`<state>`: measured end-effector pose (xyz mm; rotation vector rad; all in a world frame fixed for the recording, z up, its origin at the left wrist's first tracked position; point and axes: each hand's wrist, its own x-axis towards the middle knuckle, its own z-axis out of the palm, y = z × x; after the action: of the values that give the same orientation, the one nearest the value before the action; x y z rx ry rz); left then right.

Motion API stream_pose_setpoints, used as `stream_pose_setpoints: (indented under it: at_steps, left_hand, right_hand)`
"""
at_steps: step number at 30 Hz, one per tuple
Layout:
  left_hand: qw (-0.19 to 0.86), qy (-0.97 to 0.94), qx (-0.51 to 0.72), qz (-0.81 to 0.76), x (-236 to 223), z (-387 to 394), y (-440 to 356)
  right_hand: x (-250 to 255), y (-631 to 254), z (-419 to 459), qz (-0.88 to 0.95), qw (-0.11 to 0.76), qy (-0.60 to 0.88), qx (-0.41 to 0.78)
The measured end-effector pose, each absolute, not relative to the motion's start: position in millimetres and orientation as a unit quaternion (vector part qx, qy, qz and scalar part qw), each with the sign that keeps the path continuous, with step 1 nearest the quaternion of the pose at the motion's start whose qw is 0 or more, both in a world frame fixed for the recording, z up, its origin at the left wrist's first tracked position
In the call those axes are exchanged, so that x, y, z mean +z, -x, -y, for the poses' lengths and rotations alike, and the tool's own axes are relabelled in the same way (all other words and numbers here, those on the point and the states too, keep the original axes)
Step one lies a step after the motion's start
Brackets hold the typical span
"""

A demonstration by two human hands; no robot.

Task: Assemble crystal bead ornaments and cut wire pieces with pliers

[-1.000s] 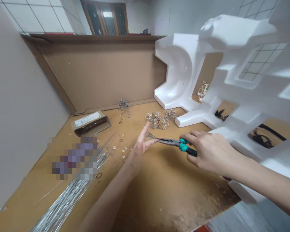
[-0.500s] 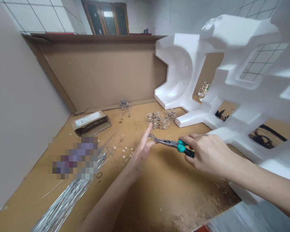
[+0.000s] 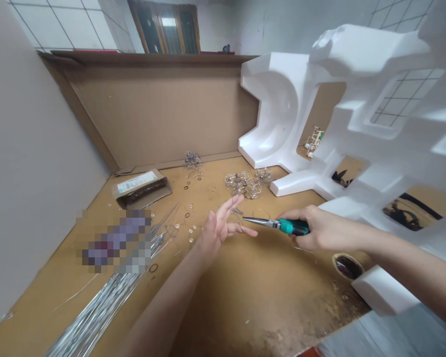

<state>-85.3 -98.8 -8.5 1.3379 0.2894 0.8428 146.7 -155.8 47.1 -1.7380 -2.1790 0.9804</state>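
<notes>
My right hand is wrapped round the teal handles of needle-nose pliers, whose thin jaws point left over the cardboard work surface. My left hand hovers just left of the plier tips with its fingers spread apart. A small bent piece of thin wire sits between the fingers and the plier tips; whether the fingers pinch it I cannot make out. A thin wire loop lies just behind the jaws.
A cluster of finished wire rings lies behind the hands, another wire tangle by the cardboard back wall. Straight wire rods fan out at lower left. A small open box stands left. White foam blocks crowd the right. A tape roll lies near them.
My right hand has rolled over and drawn slightly right with the pliers. My left hand's fingers have spread open from a pinch at the plier tips. The tape roll has come into sight.
</notes>
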Motion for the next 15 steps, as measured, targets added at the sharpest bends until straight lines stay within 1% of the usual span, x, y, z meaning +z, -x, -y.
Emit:
stream_pose_setpoints:
  at_steps: [3,15]
  left_hand:
    - [0.726,-0.579,0.354,-0.117,-6.6,98.5,87.5]
    - [0.740,-0.574,0.335,-0.101,-6.7,98.4,88.2]
  right_hand:
    - [44.5,-149.1,153.2,0.718,0.109,0.569,0.386]
    - [42.4,-142.8,151.3,0.723,0.102,0.564,0.386]
